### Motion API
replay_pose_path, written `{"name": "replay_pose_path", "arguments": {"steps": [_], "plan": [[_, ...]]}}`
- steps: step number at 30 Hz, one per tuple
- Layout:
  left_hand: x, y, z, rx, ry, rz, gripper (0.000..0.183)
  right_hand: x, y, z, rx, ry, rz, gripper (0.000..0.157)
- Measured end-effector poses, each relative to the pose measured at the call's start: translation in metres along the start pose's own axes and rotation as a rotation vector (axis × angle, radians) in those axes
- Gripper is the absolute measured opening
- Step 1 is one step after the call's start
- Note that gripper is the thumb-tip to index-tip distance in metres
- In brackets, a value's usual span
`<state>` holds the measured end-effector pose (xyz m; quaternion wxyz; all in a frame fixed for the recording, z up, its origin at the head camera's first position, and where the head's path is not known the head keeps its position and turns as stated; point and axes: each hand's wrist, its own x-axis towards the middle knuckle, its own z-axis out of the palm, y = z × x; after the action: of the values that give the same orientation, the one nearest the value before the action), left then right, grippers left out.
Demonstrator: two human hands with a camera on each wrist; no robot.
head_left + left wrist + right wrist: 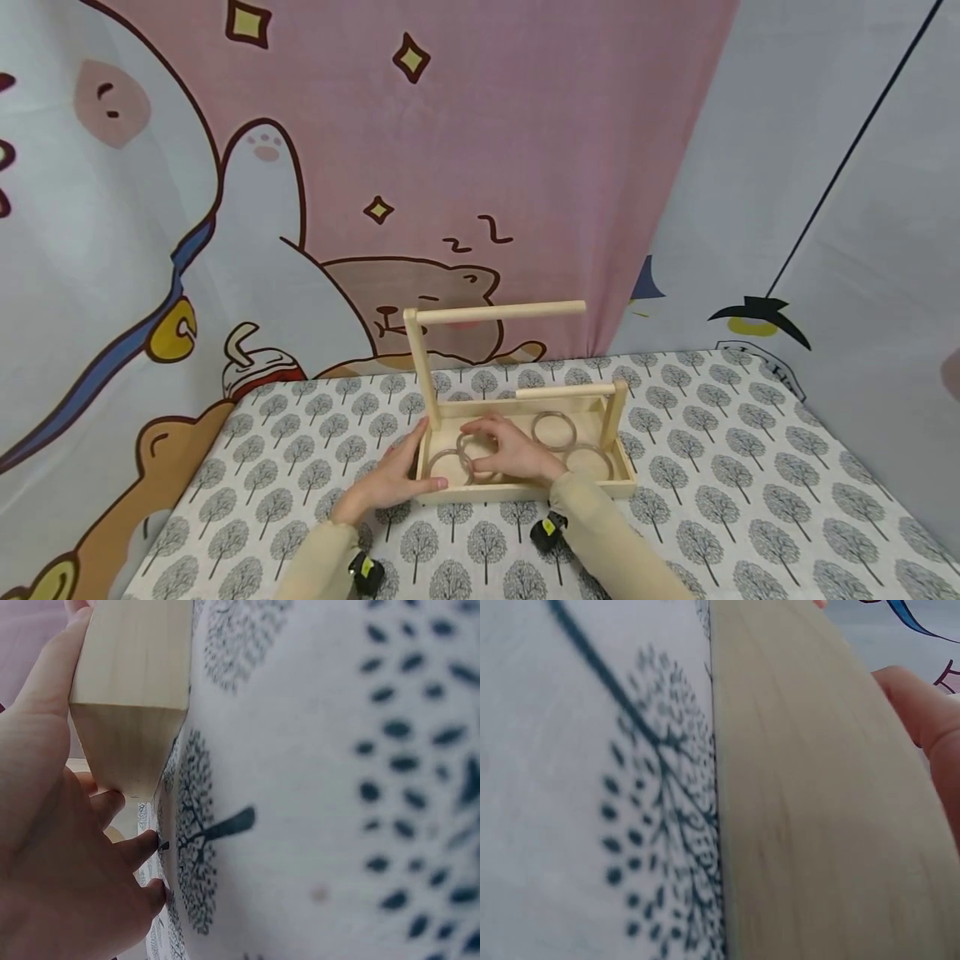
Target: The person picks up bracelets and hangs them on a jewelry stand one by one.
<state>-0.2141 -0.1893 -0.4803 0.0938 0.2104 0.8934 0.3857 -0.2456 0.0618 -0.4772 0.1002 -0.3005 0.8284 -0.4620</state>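
Observation:
A pale wooden tray carries a tall post with a long bar at its left and a shorter post with a bar at its right. Several thin, translucent rings lie in it, among them one ring at the upper right and one at the lower left. My left hand grips the tray's front left corner, thumb over the front wall. Inside the tray, my right hand pinches another ring, which overlaps the lower left one; its right part is hidden by the fingers.
The tray stands on a tablecloth printed with grey trees. Behind it hangs a pink and white cartoon curtain, and more printed cloth covers the sides. A black tracker is on the left wrist, another on the right.

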Motion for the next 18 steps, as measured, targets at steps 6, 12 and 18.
{"name": "replay_pose_path", "arguments": {"steps": [6, 12, 18], "plan": [[-0.002, 0.0, 0.0, -0.001, 0.01, 0.003, 0.107, 0.0, -0.003, 0.003, 0.055, 0.011, -0.041, 0.059], [-0.003, 0.002, 0.0, 0.022, 0.016, 0.025, 0.107, 0.001, -0.01, 0.004, 0.083, 0.012, -0.055, 0.06], [-0.002, 0.004, 0.0, 0.03, 0.006, 0.016, 0.107, 0.001, -0.019, 0.002, 0.118, 0.017, -0.081, 0.059]]}}
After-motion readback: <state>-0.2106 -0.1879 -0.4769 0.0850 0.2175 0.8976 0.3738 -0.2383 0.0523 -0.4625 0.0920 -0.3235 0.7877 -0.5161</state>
